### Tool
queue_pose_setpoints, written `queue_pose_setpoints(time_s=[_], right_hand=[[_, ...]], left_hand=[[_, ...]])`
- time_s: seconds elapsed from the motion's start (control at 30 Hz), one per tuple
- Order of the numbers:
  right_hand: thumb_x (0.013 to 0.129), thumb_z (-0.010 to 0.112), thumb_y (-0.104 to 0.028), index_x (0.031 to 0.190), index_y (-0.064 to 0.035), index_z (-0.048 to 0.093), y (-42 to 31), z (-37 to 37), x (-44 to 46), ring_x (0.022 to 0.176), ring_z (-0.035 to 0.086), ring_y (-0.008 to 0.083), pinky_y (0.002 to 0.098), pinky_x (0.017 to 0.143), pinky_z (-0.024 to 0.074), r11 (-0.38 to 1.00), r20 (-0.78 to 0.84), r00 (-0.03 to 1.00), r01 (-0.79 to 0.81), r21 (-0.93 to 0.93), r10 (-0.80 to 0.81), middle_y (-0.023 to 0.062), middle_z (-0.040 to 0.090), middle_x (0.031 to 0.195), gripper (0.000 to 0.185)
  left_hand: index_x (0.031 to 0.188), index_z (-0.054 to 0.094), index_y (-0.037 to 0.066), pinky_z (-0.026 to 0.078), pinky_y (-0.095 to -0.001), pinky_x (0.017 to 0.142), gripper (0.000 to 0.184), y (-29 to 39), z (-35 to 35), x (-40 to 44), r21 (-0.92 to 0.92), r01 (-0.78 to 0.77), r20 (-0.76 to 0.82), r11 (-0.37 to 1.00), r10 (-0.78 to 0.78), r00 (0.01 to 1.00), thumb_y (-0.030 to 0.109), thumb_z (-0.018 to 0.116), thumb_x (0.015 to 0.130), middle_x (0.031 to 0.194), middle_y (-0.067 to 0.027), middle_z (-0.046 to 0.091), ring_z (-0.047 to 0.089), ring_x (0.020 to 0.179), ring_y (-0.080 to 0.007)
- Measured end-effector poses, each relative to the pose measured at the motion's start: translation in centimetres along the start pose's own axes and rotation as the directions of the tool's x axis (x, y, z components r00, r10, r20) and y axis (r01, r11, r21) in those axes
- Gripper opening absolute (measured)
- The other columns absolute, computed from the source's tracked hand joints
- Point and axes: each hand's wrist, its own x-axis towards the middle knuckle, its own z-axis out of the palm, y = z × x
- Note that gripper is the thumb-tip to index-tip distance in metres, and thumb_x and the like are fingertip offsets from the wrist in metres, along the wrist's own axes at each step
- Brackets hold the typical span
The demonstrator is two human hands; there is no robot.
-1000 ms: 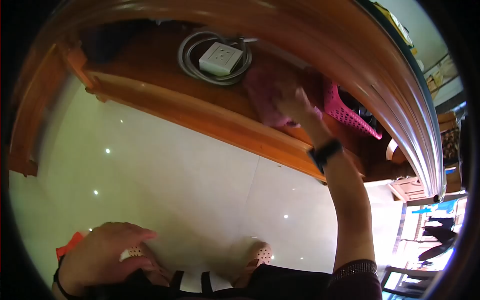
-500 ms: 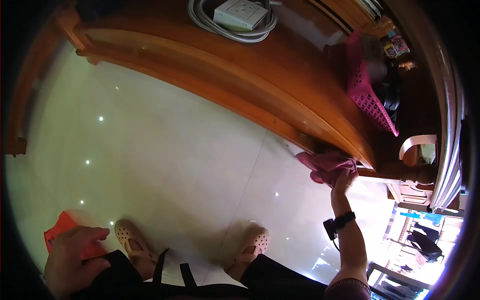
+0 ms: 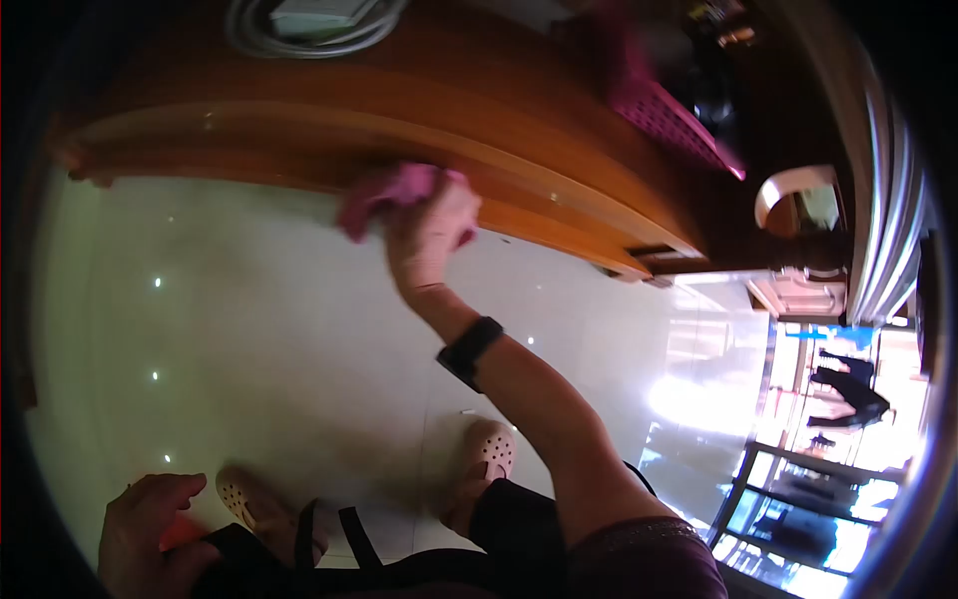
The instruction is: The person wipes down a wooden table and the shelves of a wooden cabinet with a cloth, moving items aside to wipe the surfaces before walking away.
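My right hand (image 3: 434, 235) is closed on a pink cloth (image 3: 394, 190), which is blurred by motion. It presses the cloth against the lower front edge of the wooden cabinet (image 3: 559, 200). At the lower left, my left hand (image 3: 150, 529) is curled, index finger and thumb pointing right. A bit of an orange-red thing (image 3: 182, 531) shows between that finger and thumb; it seems to be held there, and its kind is hidden. A black band (image 3: 471, 351) circles my right wrist.
On the wooden surface are a coiled grey cable (image 3: 349, 42) with a white socket box (image 3: 319, 15) and a pink perforated basket (image 3: 679, 120). My beige shoes (image 3: 489, 449) stand on glossy floor tiles (image 3: 299, 329). Clothes (image 3: 848, 394) hang at the bright right side.
My right hand has moved the pink cloth left along the cabinet's lower edge, from its right end towards the middle. Less of the orange-red thing shows by my left hand. The view has shifted.
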Motion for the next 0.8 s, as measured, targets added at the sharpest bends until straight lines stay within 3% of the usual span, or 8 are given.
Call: queue_pose_setpoints(time_s=[0.13, 0.3, 0.43, 0.5, 0.6, 0.7, 0.77, 0.8], right_hand=[[0.071, 0.059, -0.012, 0.103, -0.0203, 0.059, 1.3, -4.3, 1.8, 0.109, 0.044, 0.0283, 0.0459, 0.079, 0.0430, 0.616, 0.284, 0.567, 0.778, 0.124, -0.773, 0.0040, 0.049, 0.116, 0.033], [0.073, 0.060, -0.018, 0.107, -0.0277, 0.061, 14.9, -13.3, 5.2, 0.114, 0.044, 0.0271, 0.0466, 0.086, 0.0432, 0.481, 0.532, 0.392, 0.876, 0.034, -0.751, 0.0012, 0.049, 0.120, 0.036], [0.082, 0.058, -0.012, 0.107, -0.0199, 0.060, 26.2, -23.9, 5.3, 0.102, 0.050, 0.0310, 0.0449, 0.089, 0.0423, 0.733, 0.508, 0.843, 0.459, -0.502, -0.180, 0.0090, 0.053, 0.112, 0.026], [0.080, 0.060, -0.012, 0.113, -0.0140, 0.051, 25.9, -25.9, 4.9, 0.099, 0.051, 0.0303, 0.0442, 0.085, 0.0441, 0.923, 0.297, 0.955, 0.105, -0.371, 0.011, 0.0119, 0.052, 0.106, 0.034], [0.074, 0.064, -0.016, 0.112, -0.0047, 0.045, 30.2, -22.8, 3.2, 0.100, 0.051, 0.0260, 0.0423, 0.085, 0.0437, 0.889, -0.227, 0.894, -0.427, -0.168, 0.387, 0.0105, 0.052, 0.102, 0.044], [0.080, 0.052, -0.007, 0.104, 0.0020, 0.048, 21.4, -16.7, 5.2, 0.094, 0.059, 0.0240, 0.0344, 0.078, 0.0497, 0.872, -0.233, 0.845, -0.436, 0.221, 0.481, 0.0121, 0.060, 0.092, 0.026], [0.076, 0.057, -0.013, 0.116, -0.0002, 0.038, 13.8, -13.5, 5.0, 0.100, 0.053, 0.0335, 0.0421, 0.083, 0.0464, 0.675, -0.293, 0.609, -0.679, 0.290, 0.737, 0.0245, 0.044, 0.113, 0.046], [0.076, 0.056, -0.013, 0.119, -0.0016, 0.034, 13.4, -9.1, 3.0, 0.100, 0.051, 0.0355, 0.0459, 0.086, 0.0435, 0.849, -0.300, 0.804, -0.526, 0.046, 0.514, 0.0261, 0.039, 0.117, 0.050]], left_hand=[[0.109, 0.058, 0.001, 0.047, -0.0336, 0.077, 0.058, 1.2, 0.2, 0.2, 0.076, -0.039, -0.004, 0.996, 0.040, 0.999, 0.008, 0.070, 0.053, 0.097, -0.0129, 0.061, 0.059, 0.083, -0.0249], [0.110, 0.058, 0.002, 0.046, -0.0337, 0.077, 0.055, 1.5, 1.0, -0.8, -0.015, 0.007, -0.083, 1.000, -0.009, 0.996, 0.011, 0.069, 0.057, 0.100, -0.0122, 0.060, 0.058, 0.086, -0.0240], [0.115, 0.056, 0.002, 0.046, -0.0347, 0.079, 0.058, 0.1, 1.3, -1.7, -0.013, 0.054, -0.022, 0.998, -0.054, 0.998, 0.022, 0.070, 0.062, 0.101, -0.0129, 0.060, 0.057, 0.089, -0.0252], [0.116, 0.055, 0.002, 0.046, -0.0353, 0.080, 0.059, 0.2, 0.8, -1.7, 0.019, 0.072, 0.019, 0.997, -0.072, 0.997, 0.025, 0.070, 0.064, 0.102, -0.0132, 0.060, 0.057, 0.091, -0.0261], [0.125, 0.049, 0.002, 0.046, -0.0397, 0.087, 0.049, 1.7, -0.3, -1.3, 0.114, 0.130, 0.247, 0.985, -0.155, 0.957, 0.002, 0.061, 0.078, 0.120, -0.0192, 0.055, 0.055, 0.106, -0.0360], [0.125, 0.049, 0.003, 0.045, -0.0391, 0.089, 0.050, 1.5, -0.1, -2.2, 0.110, 0.112, 0.216, 0.988, -0.134, 0.967, 0.001, 0.062, 0.077, 0.121, -0.0187, 0.054, 0.053, 0.107, -0.0361], [0.127, 0.048, 0.004, 0.043, -0.0406, 0.091, 0.053, 1.8, -0.4, -2.4, 0.077, 0.073, 0.212, 0.994, -0.088, 0.973, 0.000, 0.061, 0.076, 0.121, -0.0188, 0.053, 0.051, 0.108, -0.0366], [0.127, 0.048, 0.004, 0.043, -0.0406, 0.091, 0.053, 1.5, -0.1, -2.8, 0.078, 0.089, 0.206, 0.993, -0.103, 0.973, 0.000, 0.061, 0.076, 0.121, -0.0188, 0.053, 0.051, 0.108, -0.0366]])
